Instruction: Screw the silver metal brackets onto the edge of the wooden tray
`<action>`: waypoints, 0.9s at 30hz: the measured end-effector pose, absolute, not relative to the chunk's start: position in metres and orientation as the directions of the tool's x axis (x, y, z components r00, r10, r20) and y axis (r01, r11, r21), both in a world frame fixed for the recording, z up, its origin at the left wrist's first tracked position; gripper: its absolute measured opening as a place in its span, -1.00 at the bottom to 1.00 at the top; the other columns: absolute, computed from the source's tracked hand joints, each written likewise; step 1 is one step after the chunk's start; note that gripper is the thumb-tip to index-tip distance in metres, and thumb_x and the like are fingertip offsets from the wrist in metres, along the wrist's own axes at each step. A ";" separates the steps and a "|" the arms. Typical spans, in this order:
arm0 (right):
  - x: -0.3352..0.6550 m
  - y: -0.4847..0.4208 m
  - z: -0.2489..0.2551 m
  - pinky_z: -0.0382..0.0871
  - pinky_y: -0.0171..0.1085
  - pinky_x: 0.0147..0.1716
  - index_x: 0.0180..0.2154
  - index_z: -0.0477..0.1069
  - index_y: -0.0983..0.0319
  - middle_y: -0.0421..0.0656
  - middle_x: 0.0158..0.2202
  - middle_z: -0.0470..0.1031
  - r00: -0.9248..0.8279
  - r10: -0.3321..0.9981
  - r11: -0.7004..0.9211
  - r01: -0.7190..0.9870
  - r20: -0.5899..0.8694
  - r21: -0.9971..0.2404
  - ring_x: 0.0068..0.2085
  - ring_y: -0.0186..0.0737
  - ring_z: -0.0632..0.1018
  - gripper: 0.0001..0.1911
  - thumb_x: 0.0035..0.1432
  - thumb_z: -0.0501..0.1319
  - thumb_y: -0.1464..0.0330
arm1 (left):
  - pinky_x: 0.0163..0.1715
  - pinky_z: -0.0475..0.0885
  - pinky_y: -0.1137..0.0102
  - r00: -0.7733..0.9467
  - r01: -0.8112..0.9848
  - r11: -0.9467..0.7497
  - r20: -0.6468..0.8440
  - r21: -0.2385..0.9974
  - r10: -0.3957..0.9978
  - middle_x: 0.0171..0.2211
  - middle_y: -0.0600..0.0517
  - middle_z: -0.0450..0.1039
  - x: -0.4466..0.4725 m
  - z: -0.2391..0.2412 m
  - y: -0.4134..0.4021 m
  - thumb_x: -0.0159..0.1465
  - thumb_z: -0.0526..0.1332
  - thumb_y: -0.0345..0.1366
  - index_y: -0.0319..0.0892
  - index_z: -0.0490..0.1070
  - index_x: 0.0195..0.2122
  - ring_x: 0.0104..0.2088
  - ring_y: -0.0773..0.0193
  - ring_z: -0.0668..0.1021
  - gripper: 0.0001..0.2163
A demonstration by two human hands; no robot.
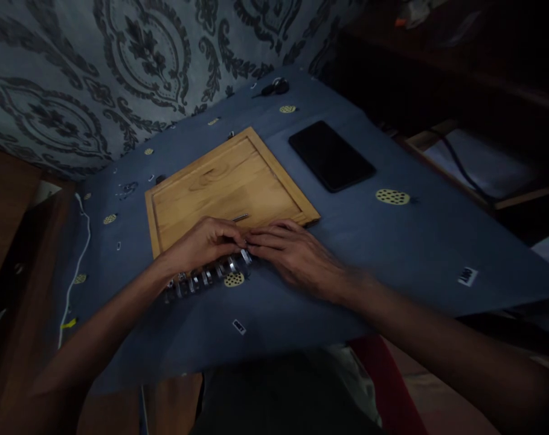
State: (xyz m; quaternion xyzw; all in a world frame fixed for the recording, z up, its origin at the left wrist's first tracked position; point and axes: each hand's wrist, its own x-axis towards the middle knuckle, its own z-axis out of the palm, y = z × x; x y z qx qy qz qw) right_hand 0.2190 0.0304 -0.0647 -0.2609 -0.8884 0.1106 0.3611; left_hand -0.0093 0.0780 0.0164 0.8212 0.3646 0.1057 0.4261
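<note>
A wooden board (224, 175) with a grooved border lies on the blue tablecloth. Along its near edge runs a row of small shiny metal pieces (206, 277), their exact kind too blurred to tell. At the right end of this row my left hand (211, 238) is closed in a pinch, fingertips by the last metal piece (246, 257). My right hand (296, 254) meets it there, fingers pressed together and tips on the same spot; what they grip is hidden. A thin metal rod (240, 217) shows just above my left fingers, over the board; whether it is held, I cannot tell.
A black tablet (331, 156) lies right of the board. Dark-handled scissors (274, 87) are at the far edge of the table, near the patterned wall. A white cable (81, 254) runs down the left side. An open drawer (482, 160) stands at the right.
</note>
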 end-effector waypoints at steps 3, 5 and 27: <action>0.218 0.031 -0.065 0.42 -0.02 0.11 0.05 0.55 0.23 -0.07 0.08 0.66 -0.598 0.538 0.843 0.379 0.594 -0.382 0.13 -0.08 0.61 -0.56 0.25 0.12 0.64 | -0.24 0.51 0.48 0.714 0.518 -0.384 -0.138 0.765 0.686 -0.36 0.05 0.65 -0.008 0.018 0.077 0.27 0.32 -0.48 -0.20 0.61 -0.35 -0.31 0.35 0.65 -0.91; 0.218 0.031 -0.064 0.42 -0.02 0.11 0.06 0.56 0.19 -0.09 0.08 0.66 -0.599 0.549 0.836 0.384 0.583 -0.393 0.12 -0.10 0.61 -0.54 0.25 0.12 0.64 | -0.20 0.53 0.47 0.718 0.520 -0.384 -0.146 0.763 0.681 -0.30 0.03 0.67 -0.009 0.019 0.076 0.28 0.33 -0.46 -0.19 0.63 -0.29 -0.27 0.33 0.67 -0.91; 0.218 0.032 -0.067 0.50 -0.01 0.08 0.07 0.59 0.15 -0.09 0.06 0.67 -0.574 0.541 0.841 0.382 0.615 -0.384 0.09 -0.10 0.64 -0.58 0.34 0.12 0.60 | -0.05 0.50 0.34 0.735 0.526 -0.726 0.193 0.442 0.650 -0.12 -0.07 0.53 -0.030 0.021 0.041 0.46 0.09 -0.47 -0.12 0.56 0.06 -0.05 0.23 0.55 -0.69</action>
